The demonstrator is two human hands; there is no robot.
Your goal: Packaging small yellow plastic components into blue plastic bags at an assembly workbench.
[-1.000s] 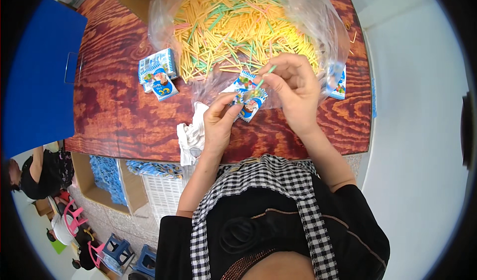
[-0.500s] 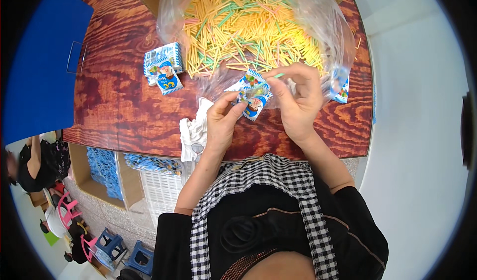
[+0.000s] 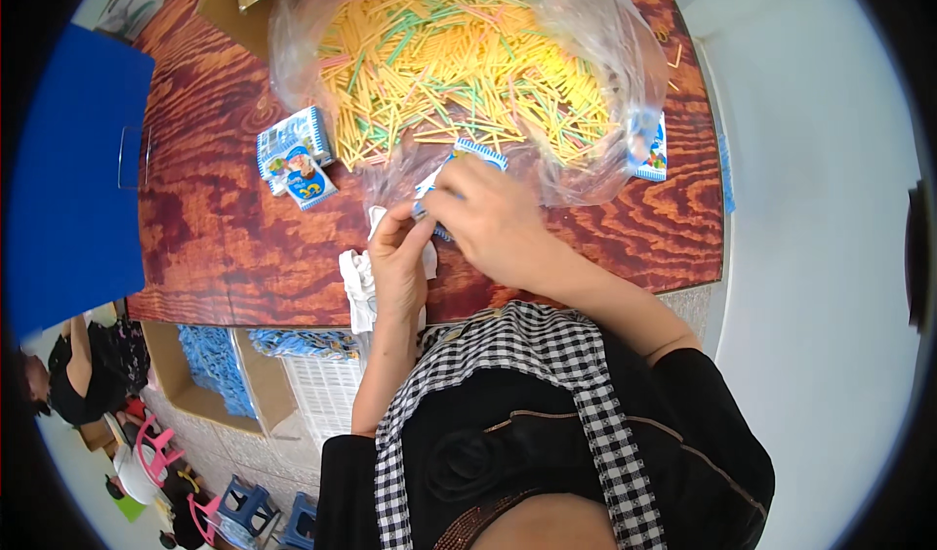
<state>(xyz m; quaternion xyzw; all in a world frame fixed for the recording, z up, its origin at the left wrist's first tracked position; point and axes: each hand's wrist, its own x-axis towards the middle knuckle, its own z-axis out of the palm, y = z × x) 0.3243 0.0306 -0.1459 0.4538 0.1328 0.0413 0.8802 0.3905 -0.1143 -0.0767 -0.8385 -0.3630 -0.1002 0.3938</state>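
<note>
- left hand (image 3: 398, 257) and right hand (image 3: 493, 223) both pinching one small blue packet (image 3: 467, 160)
- clear bag of coloured sticks (image 3: 459, 62) just behind, on the table (image 3: 215, 238)

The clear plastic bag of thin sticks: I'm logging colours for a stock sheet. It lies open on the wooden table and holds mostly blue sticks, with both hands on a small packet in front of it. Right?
Not quite. The head view shows the clear plastic bag of thin sticks holding mostly yellow sticks, with some green and pink, not blue. The rest stands: it lies open on the wooden table, and the left hand and right hand hold the small blue-and-white packet.
</note>
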